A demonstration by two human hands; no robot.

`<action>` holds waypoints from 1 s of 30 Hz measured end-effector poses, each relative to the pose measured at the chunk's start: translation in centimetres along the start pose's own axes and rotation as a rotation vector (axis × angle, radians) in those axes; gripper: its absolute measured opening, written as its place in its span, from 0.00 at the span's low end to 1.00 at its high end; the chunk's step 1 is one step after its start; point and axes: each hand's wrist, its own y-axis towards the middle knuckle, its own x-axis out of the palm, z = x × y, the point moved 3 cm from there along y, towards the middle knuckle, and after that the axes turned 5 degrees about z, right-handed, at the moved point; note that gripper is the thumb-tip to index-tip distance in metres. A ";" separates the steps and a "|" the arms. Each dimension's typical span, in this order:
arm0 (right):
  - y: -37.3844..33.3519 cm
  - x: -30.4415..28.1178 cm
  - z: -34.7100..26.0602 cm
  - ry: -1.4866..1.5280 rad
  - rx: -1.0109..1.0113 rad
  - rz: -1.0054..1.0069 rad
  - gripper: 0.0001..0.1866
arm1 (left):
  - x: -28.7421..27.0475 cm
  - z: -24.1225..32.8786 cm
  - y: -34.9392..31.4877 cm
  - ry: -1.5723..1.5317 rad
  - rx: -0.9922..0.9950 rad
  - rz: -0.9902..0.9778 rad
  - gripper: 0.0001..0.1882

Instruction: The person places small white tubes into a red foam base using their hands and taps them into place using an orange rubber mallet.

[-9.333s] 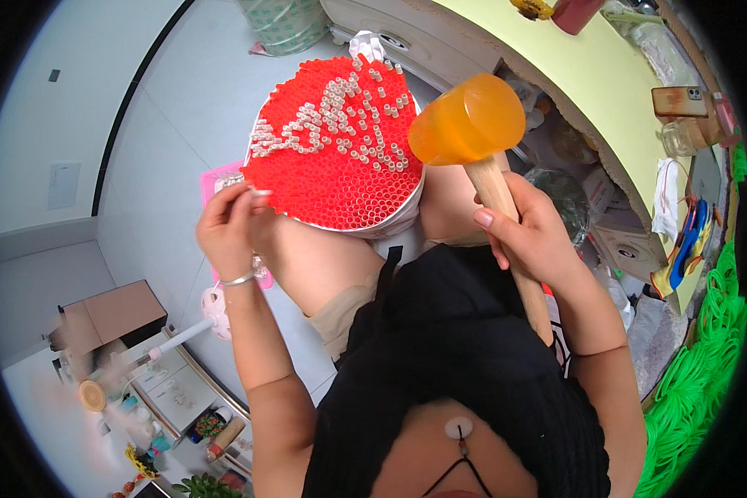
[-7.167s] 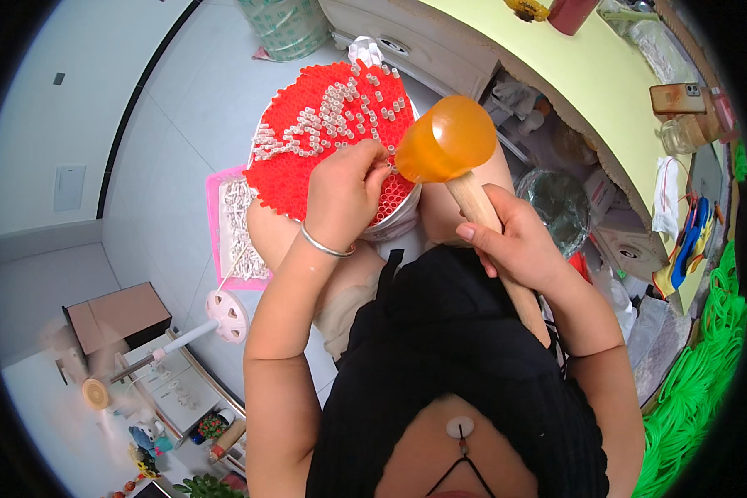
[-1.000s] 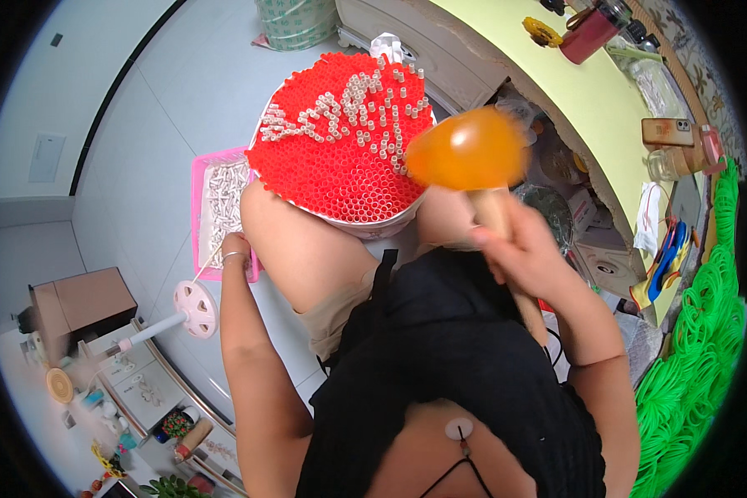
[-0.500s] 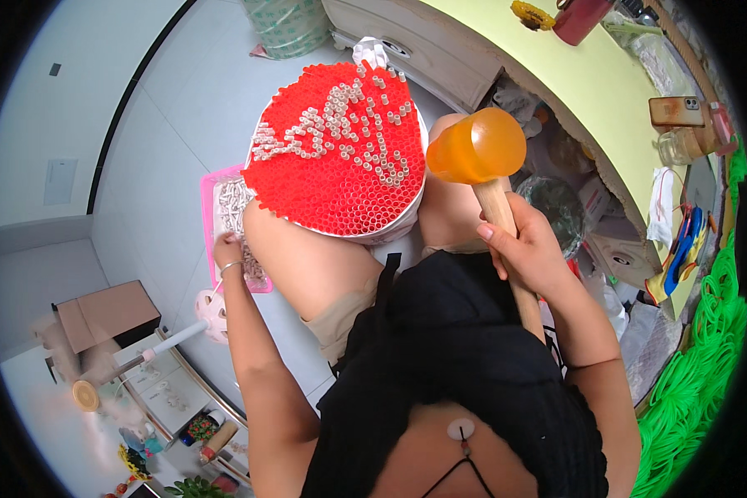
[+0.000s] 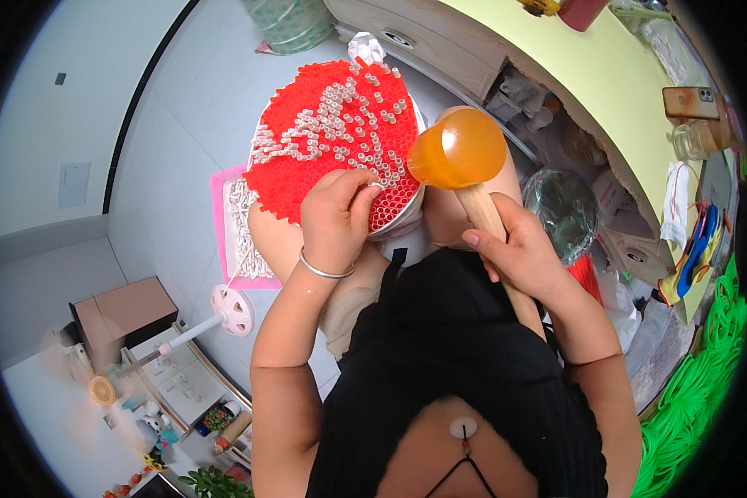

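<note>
Left hand (image 5: 336, 217) pinches a white tube at the lower edge of the round tube-packed disc (image 5: 332, 145) resting on the lap (red field, white pattern), steadying it. Right hand (image 5: 519, 249) is wrapped around the wooden handle of the orange-headed mallet (image 5: 459, 149), head poised beside the disc.

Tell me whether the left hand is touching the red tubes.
Touching. The head view shows the left hand with fingertips pressed onto the red tubes at the pack's lower edge, no gap visible.
</note>
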 end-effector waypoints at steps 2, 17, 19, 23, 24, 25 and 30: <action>-0.1 -0.4 0.4 0.007 0.000 0.014 0.17 | 0.4 0.2 0.2 -0.001 0.015 -0.007 0.06; 0.2 0.0 0.9 0.005 -0.009 0.002 0.17 | 0.1 0.3 0.5 0.012 0.005 -0.032 0.05; 0.2 0.0 0.9 -0.002 -0.003 0.007 0.17 | 0.2 -0.1 0.3 -0.030 -0.031 0.022 0.05; 0.4 0.1 1.2 -0.016 0.041 -0.006 0.17 | 0.5 0.1 0.5 0.023 0.068 -0.009 0.06; 0.4 0.1 1.3 -0.019 0.043 -0.005 0.17 | 0.6 0.1 0.6 0.069 0.114 -0.028 0.06; 0.4 0.2 1.4 -0.020 0.043 -0.006 0.17 | 0.7 0.3 0.6 0.115 0.160 -0.048 0.06; 0.1 0.5 0.6 -0.046 0.045 -0.015 0.12 | 0.8 1.0 1.0 0.209 0.194 -0.129 0.07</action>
